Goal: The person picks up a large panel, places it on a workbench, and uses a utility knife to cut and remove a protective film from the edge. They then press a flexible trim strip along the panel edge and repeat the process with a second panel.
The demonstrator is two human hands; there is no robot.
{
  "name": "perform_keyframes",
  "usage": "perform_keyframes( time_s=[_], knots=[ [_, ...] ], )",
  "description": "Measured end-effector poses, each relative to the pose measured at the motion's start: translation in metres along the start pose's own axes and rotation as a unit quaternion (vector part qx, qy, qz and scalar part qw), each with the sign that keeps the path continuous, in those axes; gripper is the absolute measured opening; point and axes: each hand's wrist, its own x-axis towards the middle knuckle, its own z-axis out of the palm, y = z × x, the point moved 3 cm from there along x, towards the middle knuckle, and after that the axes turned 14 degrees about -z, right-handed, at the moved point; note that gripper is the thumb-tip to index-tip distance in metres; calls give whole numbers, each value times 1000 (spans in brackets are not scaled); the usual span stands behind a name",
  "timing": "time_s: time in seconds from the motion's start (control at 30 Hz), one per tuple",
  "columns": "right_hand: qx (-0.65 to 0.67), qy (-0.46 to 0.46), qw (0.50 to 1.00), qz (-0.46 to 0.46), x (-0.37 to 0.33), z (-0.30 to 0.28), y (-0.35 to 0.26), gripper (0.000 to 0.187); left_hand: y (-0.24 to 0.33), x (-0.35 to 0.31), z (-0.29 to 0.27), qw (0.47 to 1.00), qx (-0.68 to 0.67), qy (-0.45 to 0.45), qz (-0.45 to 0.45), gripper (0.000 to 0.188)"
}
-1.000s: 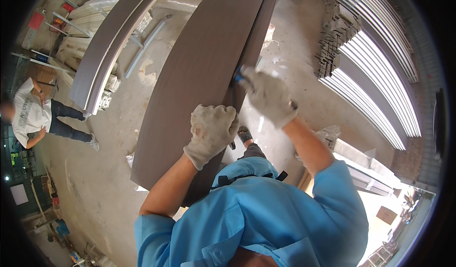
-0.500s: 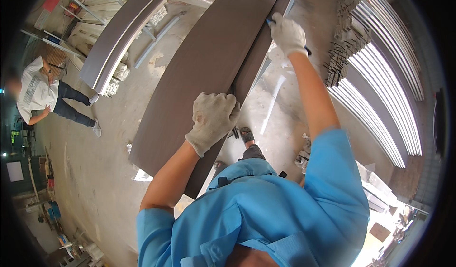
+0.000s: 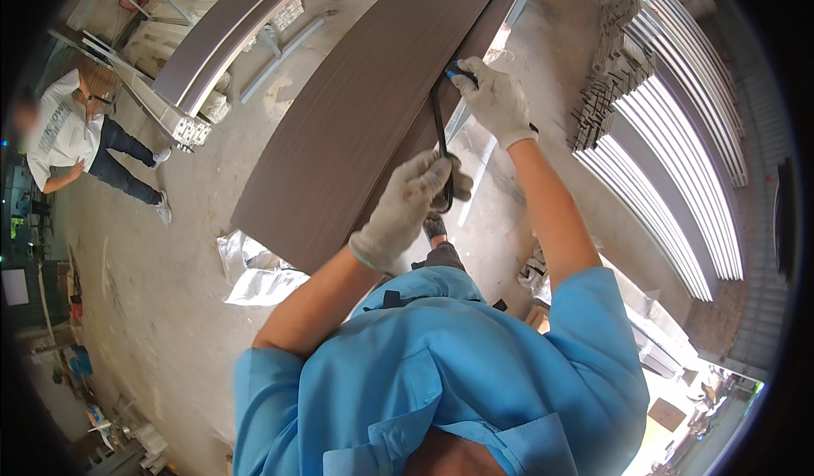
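Long dark brown wood-grain boards [image 3: 339, 128] stretch away from me, with a seam between a wide one and a narrow one. A thin black flexible strip [image 3: 440, 124] stands out from that seam and curls into a loop at its lower end. My left hand [image 3: 398, 217], in a pale work glove, is closed round the strip near the loop, its fingers blurred. Further off, my gloved right hand [image 3: 496, 103] is closed on a small blue tool [image 3: 459, 72] close to the strip's upper end. Most of the tool is hidden by the glove.
Stacked long panels [image 3: 678, 179] line the right side. Another brown board [image 3: 212, 31] lies on a rack at the upper left. A person [image 3: 80, 141] in a white shirt stands at left. Crumpled silvery wrapping [image 3: 254, 277] lies by the near board end.
My right hand has come back toward me along the seam. My left hand has moved right, off the board's surface, and a length of black strip now shows between the hands.
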Motion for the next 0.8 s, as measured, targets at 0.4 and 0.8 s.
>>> perform_keyframes(
  time_s=[0.4,0.8],
  knots=[
    [-69,-22,996,53,-2,2,-9,38,-63,-147,-24,999,6,30,-28,27],
    [-27,-18,999,41,-3,3,-3,37,-75,-168,-42,922,211,320,56,15]
  ],
)
